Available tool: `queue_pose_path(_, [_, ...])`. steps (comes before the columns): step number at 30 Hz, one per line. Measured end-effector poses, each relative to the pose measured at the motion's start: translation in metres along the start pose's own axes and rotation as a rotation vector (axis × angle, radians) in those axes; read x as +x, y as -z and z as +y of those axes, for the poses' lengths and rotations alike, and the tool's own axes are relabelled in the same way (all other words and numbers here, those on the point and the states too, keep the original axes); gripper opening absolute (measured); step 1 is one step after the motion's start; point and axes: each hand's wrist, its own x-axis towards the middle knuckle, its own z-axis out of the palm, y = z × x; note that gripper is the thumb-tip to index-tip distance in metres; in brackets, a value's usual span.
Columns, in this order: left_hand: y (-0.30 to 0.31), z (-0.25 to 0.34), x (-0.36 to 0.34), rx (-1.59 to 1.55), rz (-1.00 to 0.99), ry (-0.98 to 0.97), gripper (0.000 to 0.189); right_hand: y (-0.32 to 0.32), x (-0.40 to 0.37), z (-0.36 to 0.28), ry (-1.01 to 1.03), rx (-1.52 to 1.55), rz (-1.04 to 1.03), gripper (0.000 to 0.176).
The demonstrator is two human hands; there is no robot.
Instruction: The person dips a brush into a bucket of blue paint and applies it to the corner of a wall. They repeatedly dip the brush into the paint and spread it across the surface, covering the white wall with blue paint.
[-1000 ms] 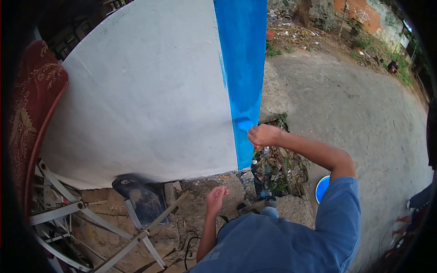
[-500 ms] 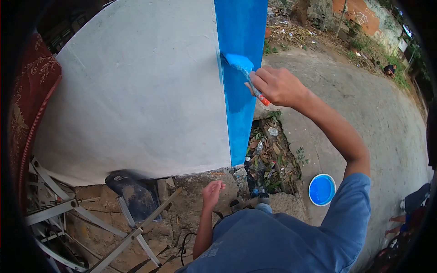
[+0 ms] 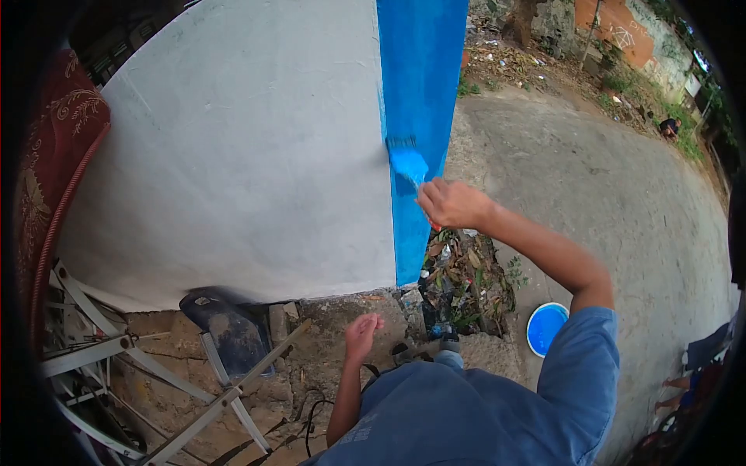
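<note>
My right hand [image 3: 456, 205] grips a paintbrush [image 3: 409, 163] by its handle, whose red end shows below the fingers. Blue paint coats the brush head, and its bristles press on the blue strip [image 3: 423, 70] at the wall's edge, near the line where the white wall [image 3: 249, 155] begins. Low in front of my body, my left hand [image 3: 363, 335] hangs with its fingers curled in and nothing visible in them. A round tub of blue paint [image 3: 547, 329] stands on the ground to the right, partly covered by my right sleeve.
A metal frame [image 3: 116, 346] and a dark muddy object [image 3: 229, 330] sit at the lower left, below red patterned upholstery [image 3: 62, 147]. A ditch with leaves and litter [image 3: 466, 287] runs beside the wall's foot. Concrete ground [image 3: 598, 179] spreads right; people are partly visible at the right edge.
My right hand has moved down along the blue strip with the paintbrush, which now points more upward. My left hand stays about where it was.
</note>
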Motion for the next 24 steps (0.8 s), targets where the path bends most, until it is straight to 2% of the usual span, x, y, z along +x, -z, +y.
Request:
queue_pose_path(2, [0.001, 0.001, -0.002, 0.035, 0.022, 0.066, 0.020, -0.014, -0.008, -0.012, 0.011, 0.043, -0.017, 0.027])
queue_pose_path(5, [0.000, 0.002, -0.005, 0.000, 0.005, 0.030, 0.019, -0.031, -0.015, -0.029, 0.016, 0.136, -0.020, 0.028])
queue_pose_path(9, [-0.001, -0.003, -0.009, 0.033, 0.000, 0.005, 0.019, -0.049, -0.025, -0.047, 0.006, 0.274, -0.126, 0.025])
queue_pose_path(11, [-0.001, 0.003, -0.012, 0.053, 0.029, 0.088, 0.020, -0.054, -0.029, -0.049, 0.002, 0.347, -0.153, 0.024])
queue_pose_path(14, [0.003, -0.002, -0.014, 0.060, 0.040, 0.059, 0.021, -0.049, -0.027, -0.036, -0.008, 0.363, -0.174, 0.023])
queue_pose_path(19, [0.004, -0.003, -0.013, 0.054, 0.027, 0.063, 0.021, -0.015, -0.004, 0.011, -0.103, 0.249, 0.042, 0.021])
queue_pose_path(23, [0.003, -0.005, -0.009, 0.073, 0.012, 0.068, 0.020, 0.021, 0.010, 0.033, -0.121, 0.172, 0.039, 0.021])
queue_pose_path(24, [0.003, -0.008, -0.008, 0.076, 0.008, 0.072, 0.020, 0.026, 0.011, 0.036, -0.111, 0.123, 0.091, 0.020])
